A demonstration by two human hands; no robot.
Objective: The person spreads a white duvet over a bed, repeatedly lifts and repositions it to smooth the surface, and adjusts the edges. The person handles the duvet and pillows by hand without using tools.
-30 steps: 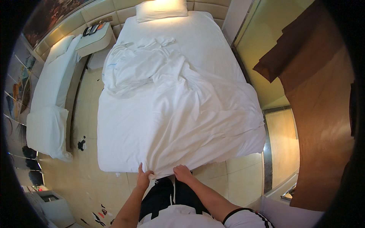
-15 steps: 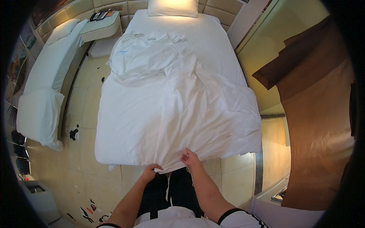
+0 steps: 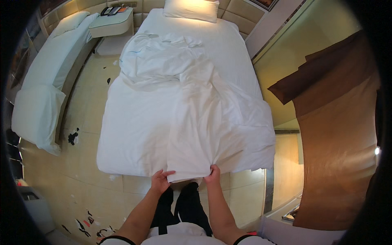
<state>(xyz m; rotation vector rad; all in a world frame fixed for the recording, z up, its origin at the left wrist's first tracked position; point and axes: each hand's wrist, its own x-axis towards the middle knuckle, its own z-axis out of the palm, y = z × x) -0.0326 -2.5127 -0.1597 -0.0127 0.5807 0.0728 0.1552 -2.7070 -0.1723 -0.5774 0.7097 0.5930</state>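
A rumpled white duvet (image 3: 134, 122) covers most of the bed and hangs over its foot end. At that near edge, my right hand (image 3: 212, 174) is closed round a bunch of the cloth, and creases run up from its grip. My left hand (image 3: 161, 180) is at the left end of the same lifted edge, thumb and forefinger at the fabric; part of its grip is hidden. Between the two hands the hem lies fairly straight. The duvet's far part is heaped in folds, leaving the white bottom sheet (image 3: 228, 53) bare on the right.
A white pillow (image 3: 191, 10) rests at the headboard. Left stands a narrow bed (image 3: 57, 57), with a bedside table (image 3: 112, 26) holding a phone. Dark scraps (image 3: 73, 137) and other litter (image 3: 83, 226) lie on the tiled floor. A brown curtain (image 3: 335, 143) hangs at the right.
My right hand has moved slightly right and down and closed on the duvet's edge. My left hand has shifted a little left. The hem between them is straighter, and the view has shifted slightly.
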